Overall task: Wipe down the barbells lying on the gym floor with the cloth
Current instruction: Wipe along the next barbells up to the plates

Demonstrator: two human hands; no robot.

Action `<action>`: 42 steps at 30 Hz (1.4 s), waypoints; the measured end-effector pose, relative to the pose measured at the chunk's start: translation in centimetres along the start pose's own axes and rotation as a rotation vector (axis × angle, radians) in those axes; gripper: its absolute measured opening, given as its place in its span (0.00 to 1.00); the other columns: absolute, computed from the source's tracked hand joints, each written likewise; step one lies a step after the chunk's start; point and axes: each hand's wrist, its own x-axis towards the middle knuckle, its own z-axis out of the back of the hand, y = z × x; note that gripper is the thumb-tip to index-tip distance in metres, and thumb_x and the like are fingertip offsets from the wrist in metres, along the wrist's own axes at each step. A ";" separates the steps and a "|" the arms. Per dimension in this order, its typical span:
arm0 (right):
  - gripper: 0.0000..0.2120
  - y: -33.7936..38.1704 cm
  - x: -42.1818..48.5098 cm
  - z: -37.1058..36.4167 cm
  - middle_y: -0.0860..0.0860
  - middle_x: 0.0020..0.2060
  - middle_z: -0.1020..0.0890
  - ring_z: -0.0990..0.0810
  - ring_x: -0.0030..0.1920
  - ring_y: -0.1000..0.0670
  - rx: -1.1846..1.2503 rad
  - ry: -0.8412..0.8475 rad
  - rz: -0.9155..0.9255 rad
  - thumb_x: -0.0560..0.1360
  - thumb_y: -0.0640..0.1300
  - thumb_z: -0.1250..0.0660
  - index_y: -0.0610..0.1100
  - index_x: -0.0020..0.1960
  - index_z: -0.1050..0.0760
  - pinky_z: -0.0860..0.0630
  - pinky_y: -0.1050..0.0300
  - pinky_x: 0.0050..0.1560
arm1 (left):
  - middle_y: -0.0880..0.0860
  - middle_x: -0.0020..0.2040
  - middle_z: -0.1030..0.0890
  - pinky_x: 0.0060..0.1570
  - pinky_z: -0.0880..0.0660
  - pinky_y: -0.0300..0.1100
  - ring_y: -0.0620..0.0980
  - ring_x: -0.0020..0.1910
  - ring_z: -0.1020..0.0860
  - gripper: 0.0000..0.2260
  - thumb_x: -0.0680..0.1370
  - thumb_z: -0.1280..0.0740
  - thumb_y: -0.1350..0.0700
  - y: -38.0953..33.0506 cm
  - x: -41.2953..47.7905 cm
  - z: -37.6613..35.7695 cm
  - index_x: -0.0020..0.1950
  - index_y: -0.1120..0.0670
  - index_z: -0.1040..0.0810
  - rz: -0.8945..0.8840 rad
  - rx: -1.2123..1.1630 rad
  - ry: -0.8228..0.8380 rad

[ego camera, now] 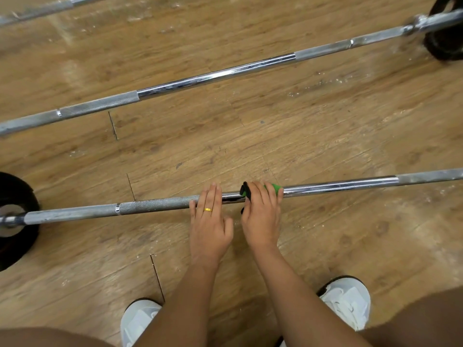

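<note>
Head: left hand (pixel 209 221) flat on barbell (pixel 155 204); right hand (pixel 260 216) curled round cloth (pixel 274 188); open floor (pixel 250 136) beyond

- Your right hand (pixel 261 216) covers most of the cloth (pixel 271 189); only a green end and black scraps show.
- With your left hand (pixel 209 216), it hides part of the near barbell (pixel 155 205), which runs off both side edges.
- The left plate (pixel 15 221) is cut by the left edge.
- The middle barbell (pixel 215 76) leaves both sides; the right plate (pixel 443 46) is cut at the corner.
- The far barbell (pixel 45 8) is blurred and cropped.
- Your arms hide part of the shoes (pixel 348 301).
</note>
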 end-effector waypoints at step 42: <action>0.31 -6.8 7.1 0.9 0.50 0.65 0.22 0.28 0.67 0.47 -0.083 0.136 0.506 0.68 0.35 0.27 0.43 0.71 0.28 0.42 0.47 0.74 | 0.56 0.73 0.28 0.76 0.48 0.59 0.56 0.73 0.33 0.29 0.73 0.46 0.56 -0.4 5.8 -0.8 0.74 0.61 0.29 0.051 0.029 -0.096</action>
